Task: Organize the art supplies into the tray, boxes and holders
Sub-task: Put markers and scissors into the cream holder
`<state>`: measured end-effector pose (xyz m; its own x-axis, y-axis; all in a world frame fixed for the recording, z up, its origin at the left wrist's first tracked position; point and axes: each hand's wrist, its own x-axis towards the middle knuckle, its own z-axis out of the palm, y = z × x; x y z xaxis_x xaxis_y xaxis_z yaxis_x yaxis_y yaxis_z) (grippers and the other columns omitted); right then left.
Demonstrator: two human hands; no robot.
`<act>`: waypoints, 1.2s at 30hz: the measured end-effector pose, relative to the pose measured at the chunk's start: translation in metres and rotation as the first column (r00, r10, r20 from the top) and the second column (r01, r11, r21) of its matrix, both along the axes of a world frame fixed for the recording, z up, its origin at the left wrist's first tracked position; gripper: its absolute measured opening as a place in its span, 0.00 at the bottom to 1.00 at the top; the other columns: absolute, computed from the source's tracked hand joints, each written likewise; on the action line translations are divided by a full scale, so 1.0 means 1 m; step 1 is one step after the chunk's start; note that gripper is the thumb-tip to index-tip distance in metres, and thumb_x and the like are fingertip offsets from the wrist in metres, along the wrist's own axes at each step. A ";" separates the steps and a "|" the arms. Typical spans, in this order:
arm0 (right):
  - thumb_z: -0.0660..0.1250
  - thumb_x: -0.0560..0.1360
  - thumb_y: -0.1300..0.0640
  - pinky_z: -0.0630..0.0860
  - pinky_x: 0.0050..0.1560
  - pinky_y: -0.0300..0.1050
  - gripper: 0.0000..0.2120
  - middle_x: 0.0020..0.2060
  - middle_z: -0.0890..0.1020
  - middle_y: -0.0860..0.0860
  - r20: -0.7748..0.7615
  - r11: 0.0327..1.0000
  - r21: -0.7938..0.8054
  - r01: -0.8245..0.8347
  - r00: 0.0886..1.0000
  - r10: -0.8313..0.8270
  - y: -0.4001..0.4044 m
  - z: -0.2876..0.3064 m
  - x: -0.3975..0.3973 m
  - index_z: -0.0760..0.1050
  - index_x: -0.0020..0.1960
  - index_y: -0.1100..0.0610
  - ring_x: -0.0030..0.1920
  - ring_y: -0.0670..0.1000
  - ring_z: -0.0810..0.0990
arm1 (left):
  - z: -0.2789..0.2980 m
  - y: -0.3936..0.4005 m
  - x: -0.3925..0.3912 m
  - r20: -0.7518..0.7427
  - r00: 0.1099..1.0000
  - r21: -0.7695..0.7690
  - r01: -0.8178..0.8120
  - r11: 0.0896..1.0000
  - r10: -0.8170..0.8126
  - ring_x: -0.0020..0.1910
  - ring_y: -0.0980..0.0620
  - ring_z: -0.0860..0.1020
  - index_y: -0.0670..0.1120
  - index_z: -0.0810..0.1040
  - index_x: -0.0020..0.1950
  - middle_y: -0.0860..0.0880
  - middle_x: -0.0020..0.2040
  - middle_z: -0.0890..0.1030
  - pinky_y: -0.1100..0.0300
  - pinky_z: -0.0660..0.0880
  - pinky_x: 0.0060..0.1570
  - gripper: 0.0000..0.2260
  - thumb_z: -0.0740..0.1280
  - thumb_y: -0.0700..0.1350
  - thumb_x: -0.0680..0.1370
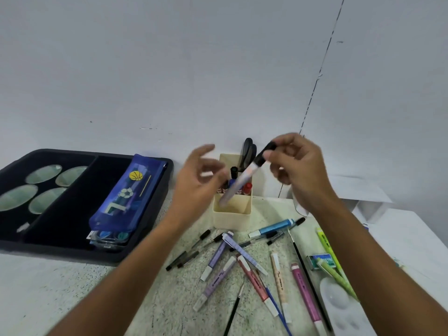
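My right hand (pixel 298 163) pinches the black cap end of a pale marker (pixel 238 184). The marker slants down with its lower end inside the front compartment of the cream holder (pixel 231 218). My left hand (pixel 197 180) hovers just left of the holder with fingers spread and holds nothing. The holder's back compartments carry black scissors (pixel 248 152) and several markers. Several pens and highlighters (pixel 242 260) lie scattered on the speckled table in front of the holder.
A black tray (pixel 155 204) at the left holds a blue pencil case (pixel 123 202) and green round pans (pixel 36 192). A white paint palette (pixel 344 309), a green eraser box (pixel 321 260) and green pens lie at the right. White boxes (pixel 368 204) stand behind.
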<state>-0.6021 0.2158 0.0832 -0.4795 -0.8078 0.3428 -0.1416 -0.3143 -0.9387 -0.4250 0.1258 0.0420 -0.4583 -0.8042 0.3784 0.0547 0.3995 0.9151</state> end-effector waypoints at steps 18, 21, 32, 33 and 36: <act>0.71 0.72 0.63 0.72 0.38 0.32 0.10 0.44 0.81 0.48 -0.681 0.976 -0.104 0.194 0.701 -0.212 -0.038 -0.074 -0.009 0.79 0.53 0.58 0.34 0.44 0.76 | -0.008 -0.063 -0.032 0.485 0.869 -0.570 0.231 0.789 0.095 0.36 0.53 0.78 0.44 0.83 0.59 0.46 0.47 0.85 0.66 0.71 0.42 0.11 0.71 0.39 0.76; 0.70 0.72 0.63 0.76 0.41 0.41 0.11 0.45 0.83 0.49 -0.721 0.975 -0.041 0.217 0.670 -0.180 -0.045 -0.075 -0.003 0.80 0.54 0.58 0.37 0.44 0.76 | -0.006 -0.067 -0.028 0.528 0.839 -0.612 0.272 0.742 0.128 0.42 0.50 0.82 0.45 0.82 0.60 0.47 0.48 0.86 0.63 0.73 0.43 0.12 0.69 0.39 0.76; 0.62 0.78 0.55 0.74 0.42 0.49 0.12 0.42 0.84 0.53 -0.833 0.913 0.150 0.380 0.546 -0.090 -0.054 -0.077 0.008 0.82 0.53 0.58 0.47 0.52 0.74 | -0.020 -0.063 -0.024 0.636 0.767 -0.502 0.328 0.800 0.085 0.58 0.47 0.78 0.40 0.78 0.65 0.44 0.61 0.81 0.58 0.71 0.60 0.14 0.62 0.40 0.81; 0.61 0.79 0.55 0.74 0.43 0.50 0.12 0.42 0.84 0.53 -0.839 0.910 0.167 0.379 0.540 -0.072 -0.053 -0.077 0.009 0.82 0.53 0.59 0.48 0.53 0.74 | -0.021 -0.062 -0.023 0.661 0.745 -0.482 0.337 0.809 0.083 0.63 0.47 0.75 0.40 0.76 0.67 0.44 0.65 0.78 0.60 0.68 0.63 0.15 0.61 0.41 0.82; 0.61 0.78 0.57 0.74 0.44 0.51 0.12 0.44 0.83 0.53 -0.849 0.925 0.089 0.368 0.514 -0.123 -0.047 -0.078 0.013 0.81 0.53 0.60 0.48 0.54 0.75 | -0.028 -0.056 -0.015 0.637 0.764 -0.498 0.305 0.812 0.104 0.70 0.47 0.68 0.41 0.70 0.72 0.44 0.71 0.71 0.58 0.62 0.69 0.19 0.60 0.45 0.82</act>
<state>-0.5892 0.1689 0.0050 -0.2781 -0.8117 0.5136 -0.9159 0.0630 -0.3963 -0.4403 0.0693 0.0138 -0.8105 -0.4827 0.3318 -0.3564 0.8560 0.3746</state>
